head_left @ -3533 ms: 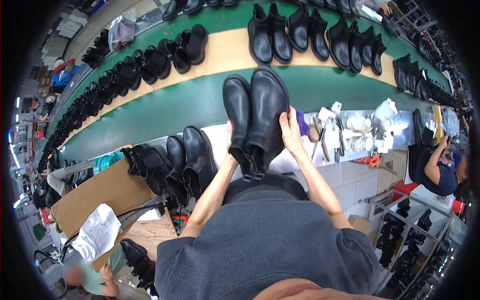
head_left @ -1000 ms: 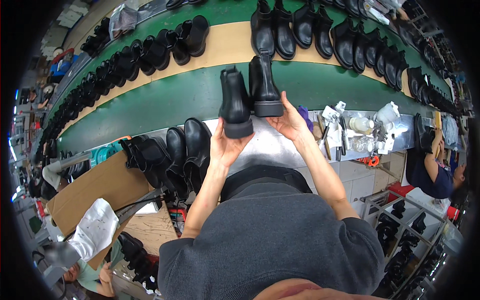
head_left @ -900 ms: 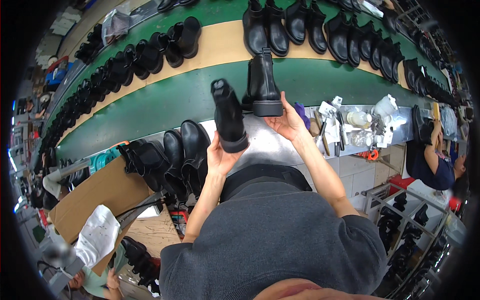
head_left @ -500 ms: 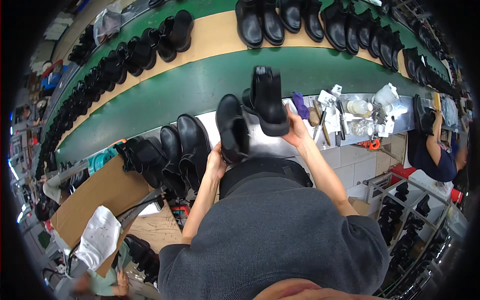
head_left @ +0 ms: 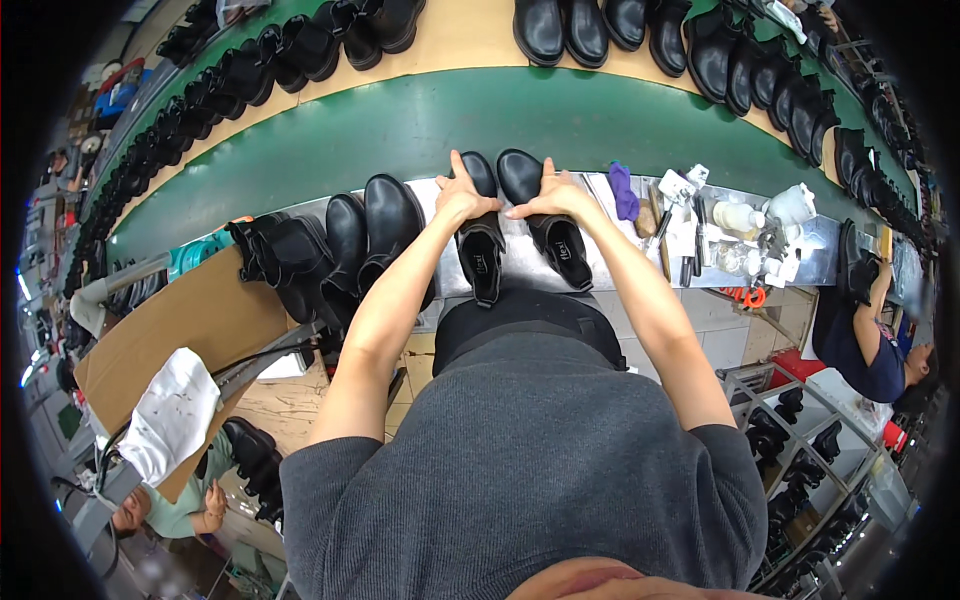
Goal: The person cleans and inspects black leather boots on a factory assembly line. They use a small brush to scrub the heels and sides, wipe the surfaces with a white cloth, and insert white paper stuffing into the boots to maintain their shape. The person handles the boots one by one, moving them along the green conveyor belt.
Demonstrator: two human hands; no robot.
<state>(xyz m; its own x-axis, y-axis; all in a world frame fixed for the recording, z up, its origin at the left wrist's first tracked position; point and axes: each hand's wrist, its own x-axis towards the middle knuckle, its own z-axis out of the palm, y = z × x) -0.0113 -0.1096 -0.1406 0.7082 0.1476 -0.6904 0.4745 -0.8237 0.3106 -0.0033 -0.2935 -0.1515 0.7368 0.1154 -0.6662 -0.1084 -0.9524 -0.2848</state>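
Two black leather ankle boots stand side by side on the metal ledge (head_left: pixel 518 250), toes pointing away and openings toward my body. Across the instep of the left boot (head_left: pixel 482 174) lies my left hand (head_left: pixel 464 198), closed around it with the thumb reaching inward. My right hand (head_left: pixel 556 195) grips the right boot (head_left: pixel 519 174) the same way, its thumb toward the left one. Pale labels show on the insoles inside both openings. The undersides of the boots and some of my fingertips are hidden.
More black boots (head_left: pixel 392 222) stand at left beside a cardboard sheet (head_left: pixel 185 320). At right lie a purple cloth (head_left: pixel 623 190), pens, brushes and bottles (head_left: pixel 738 217). Beyond the green surface (head_left: pixel 420 120) run rows of boots (head_left: pixel 710 55). A co-worker (head_left: pixel 875 325) sits at far right.
The boot my right hand held raised is now down on the ledge beside the other. Both hands have moved forward from the boots' sides and heel to their insteps.
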